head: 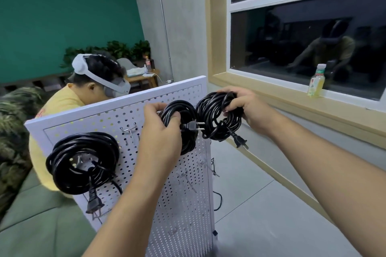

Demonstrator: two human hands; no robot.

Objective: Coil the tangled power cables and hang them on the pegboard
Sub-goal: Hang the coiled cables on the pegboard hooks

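Left hand (160, 133) grips the left-hand coil (186, 110), a wound bundle of glossy black rubber power cable. Its fingers (153, 108) curl over the top of the loops, and a black two-pin plug (191, 127) juts out to the right. Right hand (248, 108) holds the right-hand coil (215, 115), a second black cable bundle of like build, with fingers wrapped round its outer side and a black plug tail (240, 142) hanging below. Both bundles are held side by side, touching or nearly so, before the upper right corner of the white perforated metal pegboard (183, 204). In my judgement each is clamped to stop the loops springing apart while a free peg is chosen. Bare wire hooks (129, 131) show just left of the left hand. The hung coil (83, 160), a third black cable bundle, sits on a hook at the board's left, its plug dangling: one hung, two outstanding. The board's foot is hidden. The floor (261, 204) is pale grey tile, and a grey-green sofa cushion (41, 215) lies lower left. Behind the board a person in a yellow shirt (62, 100) bends forward. The room has a teal wall (62, 6), a grey concrete column (183, 27) and a dark window (302, 37) in a tan frame, with a plastic bottle of yellow drink (316, 83) on the sill.
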